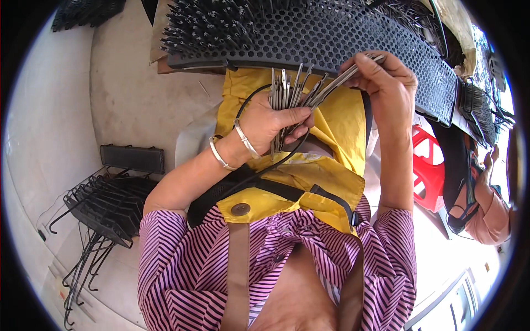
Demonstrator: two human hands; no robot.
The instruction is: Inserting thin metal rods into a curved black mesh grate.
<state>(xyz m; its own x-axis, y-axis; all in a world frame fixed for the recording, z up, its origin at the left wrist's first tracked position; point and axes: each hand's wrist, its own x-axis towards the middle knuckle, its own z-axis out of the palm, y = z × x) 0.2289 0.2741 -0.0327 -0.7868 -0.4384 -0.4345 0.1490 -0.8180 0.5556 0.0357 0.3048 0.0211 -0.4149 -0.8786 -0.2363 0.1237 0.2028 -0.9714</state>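
Observation:
My left hand (281,119) is closed around a fanned bundle of slim metal pieces (285,91), their ends sticking up past my fingers. Some of these ends look narrow and shaped, but the exact kind cannot be made out. My right hand (382,75) is closed on the upper ends of one or more of the same slim metal pieces (338,81), which slant down to the bundle. Just beyond both hands lies a black perforated tray (353,33), with many dark slender pieces (212,25) standing upright in its left part.
A yellow apron (331,124) covers my lap under the hands. Black racks with hooks (110,204) lie on the floor at left, beside a dark flat tray (132,159). A red plastic stool (428,168) stands at right, near another person's arm (486,190).

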